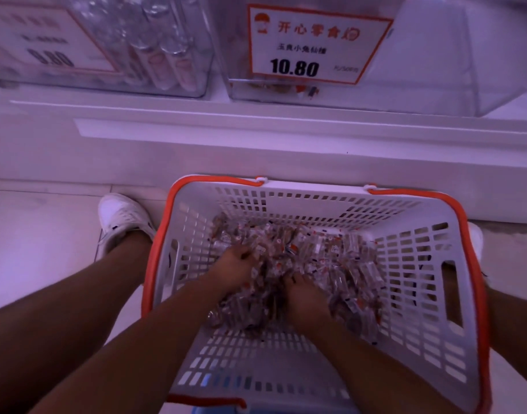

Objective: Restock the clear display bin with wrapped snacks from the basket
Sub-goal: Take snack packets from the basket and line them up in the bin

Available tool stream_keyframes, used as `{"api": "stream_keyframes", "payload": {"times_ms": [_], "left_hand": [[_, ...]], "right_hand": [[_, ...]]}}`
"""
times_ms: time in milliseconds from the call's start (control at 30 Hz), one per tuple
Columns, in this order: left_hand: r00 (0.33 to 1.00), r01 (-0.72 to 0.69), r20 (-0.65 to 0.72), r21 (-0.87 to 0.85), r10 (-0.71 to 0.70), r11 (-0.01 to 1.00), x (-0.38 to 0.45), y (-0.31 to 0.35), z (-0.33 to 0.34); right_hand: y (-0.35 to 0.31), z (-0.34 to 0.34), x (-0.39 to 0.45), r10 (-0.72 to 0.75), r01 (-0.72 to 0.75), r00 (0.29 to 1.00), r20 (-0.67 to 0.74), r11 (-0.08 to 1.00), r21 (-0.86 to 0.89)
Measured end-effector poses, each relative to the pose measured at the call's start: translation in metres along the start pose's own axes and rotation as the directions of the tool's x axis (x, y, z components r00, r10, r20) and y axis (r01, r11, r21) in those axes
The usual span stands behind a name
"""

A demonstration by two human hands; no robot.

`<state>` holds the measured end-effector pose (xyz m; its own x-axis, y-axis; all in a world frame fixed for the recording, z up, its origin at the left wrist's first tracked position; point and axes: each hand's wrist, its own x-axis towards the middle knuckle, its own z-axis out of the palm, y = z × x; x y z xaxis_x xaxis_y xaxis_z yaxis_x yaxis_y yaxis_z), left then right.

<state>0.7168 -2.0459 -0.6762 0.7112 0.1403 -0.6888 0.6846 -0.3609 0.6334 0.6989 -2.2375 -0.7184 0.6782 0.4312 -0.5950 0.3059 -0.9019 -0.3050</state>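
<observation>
Head view: fingers of both hands buried among wrapped snacks [313, 264], so hard to tell whether either grip is closed on any. Left hand [236, 264] and right hand [304, 297] side by side, wrists and backs showing. Snacks heaped in white basket [420, 264] with orange rim, set on floor below shelf [256, 138]. Above, clear display bin [435, 82] nearly bare, a few pieces at its bottom, partly hidden behind price card [313, 43] reading 10.80. Neighbouring bin [154, 49] at left blurred, contents unclear. White shoe [121, 219] beside basket.
</observation>
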Motion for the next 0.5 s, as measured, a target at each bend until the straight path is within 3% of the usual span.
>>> {"api": "stream_keyframes", "payload": {"times_ms": [67,133,200,300,500], "left_hand": [[0.998,0.016,-0.054,0.006,-0.016,1.000,0.000,-0.001,-0.012],[0.994,-0.066,-0.075,0.134,0.076,0.989,0.000,-0.008,-0.020],[0.984,-0.125,-0.092,0.265,0.154,0.956,-0.001,-0.017,-0.021],[0.984,-0.096,-0.117,0.285,0.134,0.954,-0.002,-0.031,-0.011],[0.991,-0.031,-0.114,0.270,0.063,0.962,0.000,-0.039,-0.010]], "right_hand": [[0.003,-0.014,0.000,0.071,-0.065,0.997,-0.015,0.969,0.238],[0.010,-0.023,-0.003,0.132,-0.108,0.990,-0.050,0.939,0.327],[0.017,-0.024,-0.011,0.146,-0.128,0.986,-0.076,0.970,0.206],[0.002,-0.006,-0.028,0.130,-0.130,0.991,0.044,0.991,-0.012],[-0.046,0.020,-0.027,0.185,-0.179,0.978,0.096,0.981,-0.070]]}}
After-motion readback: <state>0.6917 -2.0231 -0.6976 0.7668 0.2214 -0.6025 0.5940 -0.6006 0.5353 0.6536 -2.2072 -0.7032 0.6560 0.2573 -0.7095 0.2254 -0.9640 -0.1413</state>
